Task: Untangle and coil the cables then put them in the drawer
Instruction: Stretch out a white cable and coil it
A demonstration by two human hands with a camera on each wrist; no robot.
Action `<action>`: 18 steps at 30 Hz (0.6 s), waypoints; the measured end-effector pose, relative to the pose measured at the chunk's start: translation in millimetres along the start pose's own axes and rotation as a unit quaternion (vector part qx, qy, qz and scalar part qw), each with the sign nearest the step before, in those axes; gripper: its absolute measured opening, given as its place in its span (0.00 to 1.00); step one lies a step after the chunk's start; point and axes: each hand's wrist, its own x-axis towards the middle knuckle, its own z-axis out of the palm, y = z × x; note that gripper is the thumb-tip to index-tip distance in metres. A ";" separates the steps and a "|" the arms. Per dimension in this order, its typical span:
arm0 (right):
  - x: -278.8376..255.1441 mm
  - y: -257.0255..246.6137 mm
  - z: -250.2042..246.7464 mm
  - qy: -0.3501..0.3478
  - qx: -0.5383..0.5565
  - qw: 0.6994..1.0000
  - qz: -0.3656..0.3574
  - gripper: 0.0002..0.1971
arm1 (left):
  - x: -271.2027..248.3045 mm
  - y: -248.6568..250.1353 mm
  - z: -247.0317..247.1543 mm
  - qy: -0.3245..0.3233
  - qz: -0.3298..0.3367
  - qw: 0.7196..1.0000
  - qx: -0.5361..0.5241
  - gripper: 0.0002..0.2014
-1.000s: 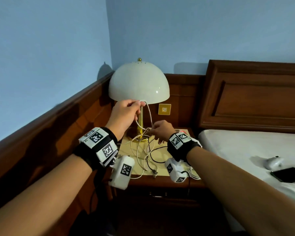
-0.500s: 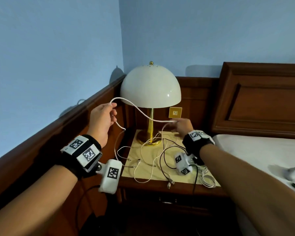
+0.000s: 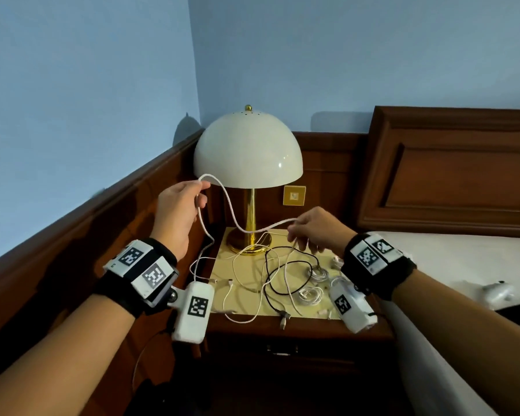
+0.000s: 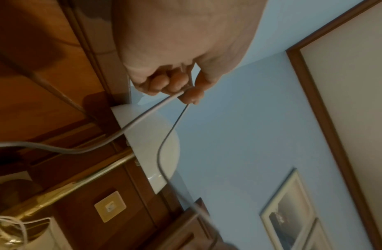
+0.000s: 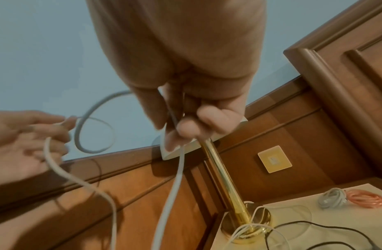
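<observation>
A white cable (image 3: 231,211) stretches in a sagging curve between both hands above the nightstand (image 3: 297,328). My left hand (image 3: 180,211) pinches one part of it up at the left, in front of the lamp shade; the left wrist view shows the cable (image 4: 142,116) held between thumb and fingertips. My right hand (image 3: 309,228) grips the same cable (image 5: 175,177) lower at the right, near the lamp stem. Below them a tangle of white cables (image 3: 252,283) and a black cable (image 3: 270,274) lies on the nightstand top. The drawer front (image 3: 282,349) below is closed.
A white dome lamp (image 3: 248,154) with a brass stem stands at the back of the nightstand. Coiled white and orange cables (image 5: 348,197) lie at the top's right. A bed (image 3: 463,265) with a phone and a white object is to the right; wood panelling lines the walls.
My left hand has lifted the white cable away to the left, drawing a length out of the tangle. My right hand has come back lower and holds the other part.
</observation>
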 end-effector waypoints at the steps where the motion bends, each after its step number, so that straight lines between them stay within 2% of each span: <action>1: -12.8 4.5 0.9 -0.044 -0.018 0.999 -0.001 0.08 | -3.2 2.4 2.1 -0.021 0.005 1.000 0.001 0.11; 2: -26.4 8.0 1.8 -0.092 -0.038 0.995 -0.001 0.05 | -7.7 4.2 4.6 -0.044 0.011 0.999 0.008 0.11; 4: -48.3 16.0 2.4 -0.163 -0.081 0.983 -0.007 0.09 | -18.7 6.2 11.0 -0.096 0.020 0.994 0.043 0.11; 5: -54.8 20.5 3.1 -0.175 -0.088 0.980 -0.011 0.12 | -24.6 6.5 14.9 -0.126 0.023 0.989 0.069 0.12; 8: -69.4 31.9 11.4 -0.108 -0.007 0.994 -0.012 0.13 | -48.1 -2.2 30.7 -0.240 0.015 0.957 0.160 0.13; 11: -78.3 43.6 29.3 -0.042 0.096 0.994 -0.009 0.13 | -69.2 -23.1 46.5 -0.336 0.005 0.918 0.210 0.12; 12: -82.2 48.3 38.4 -0.034 0.102 0.994 -0.019 0.12 | -75.1 -31.6 50.4 -0.357 0.000 0.908 0.218 0.12; 14: -91.9 59.8 54.3 -0.019 0.094 0.995 -0.023 0.02 | -83.2 -49.0 53.2 -0.384 -0.011 0.896 0.224 0.13; 16: -100.7 75.5 60.7 -0.003 0.124 0.992 0.008 0.13 | -85.8 -64.3 47.6 -0.409 -0.015 0.882 0.233 0.13; 18: -108.4 93.1 57.6 0.020 0.156 0.987 0.044 0.17 | -85.7 -79.2 35.6 -0.442 -0.027 0.859 0.259 0.09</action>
